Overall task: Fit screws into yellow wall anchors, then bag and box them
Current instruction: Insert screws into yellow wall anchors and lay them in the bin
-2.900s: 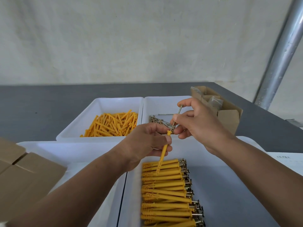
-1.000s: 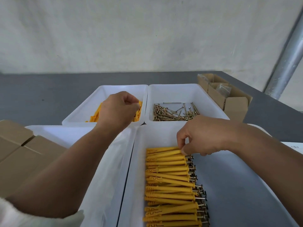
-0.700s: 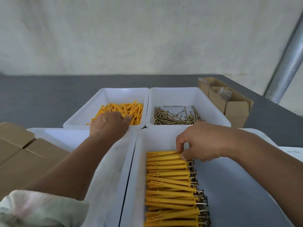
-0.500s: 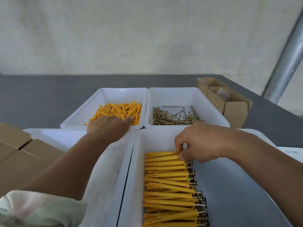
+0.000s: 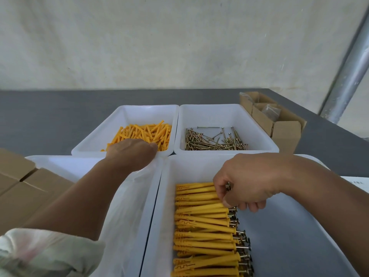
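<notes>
Your left hand (image 5: pixel 131 151) rests on the loose yellow plastic anchors (image 5: pixel 147 130), grip unseen; your right hand (image 5: pixel 249 180) pinches the head end of the topmost screw-fitted yellow anchor (image 5: pixel 194 185), lying crosswise.

Dark grey worktop (image 5: pixel 50 120). Carries four white bins in two rows: bin of yellow anchors (image 5: pixel 95 136) and bin of screws (image 5: pixel 219 114) behind, two larger bins (image 5: pixel 189 170) in front. Open cardboard box (image 5: pixel 285 132) far right, closed cardboard boxes (image 5: pixel 30 192) near left.
</notes>
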The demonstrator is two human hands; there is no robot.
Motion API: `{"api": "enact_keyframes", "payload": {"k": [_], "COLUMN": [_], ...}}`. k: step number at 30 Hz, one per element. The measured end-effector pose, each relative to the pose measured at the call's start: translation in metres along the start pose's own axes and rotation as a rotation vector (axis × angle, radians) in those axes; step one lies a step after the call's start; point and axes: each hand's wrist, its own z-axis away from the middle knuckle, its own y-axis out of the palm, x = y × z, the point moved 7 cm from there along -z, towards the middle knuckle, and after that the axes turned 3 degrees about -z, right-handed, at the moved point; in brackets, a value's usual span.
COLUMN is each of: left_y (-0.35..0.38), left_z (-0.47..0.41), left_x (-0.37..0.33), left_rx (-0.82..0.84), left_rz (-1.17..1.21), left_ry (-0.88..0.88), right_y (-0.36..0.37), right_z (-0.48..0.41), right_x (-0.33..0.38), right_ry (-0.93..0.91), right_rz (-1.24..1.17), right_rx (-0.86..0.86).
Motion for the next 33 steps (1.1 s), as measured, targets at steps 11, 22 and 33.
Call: {"api": "enact_keyframes", "payload": {"k": [11,22,33], "left_y": [-0.001,-0.001,-0.002], "left_z": [0.000,-0.001,0.000], "left_x": [-0.003,0.000,0.000], "left_rx": [-0.027,-0.016,-0.003], "left_rz": [-0.037,-0.004,0.004], "left_ry": [0.017,-0.033,-0.047], "right_y": [0.008,0.026,0.035], "right_z": [0.003,-0.003,0.000], "right_x": [0.005,0.012,0.013], "right_ry": [0.031,0.009,0.034], "right_rz": [0.056,0.088,0.092], "right_rx": [0.060,0.158,0.241]}}
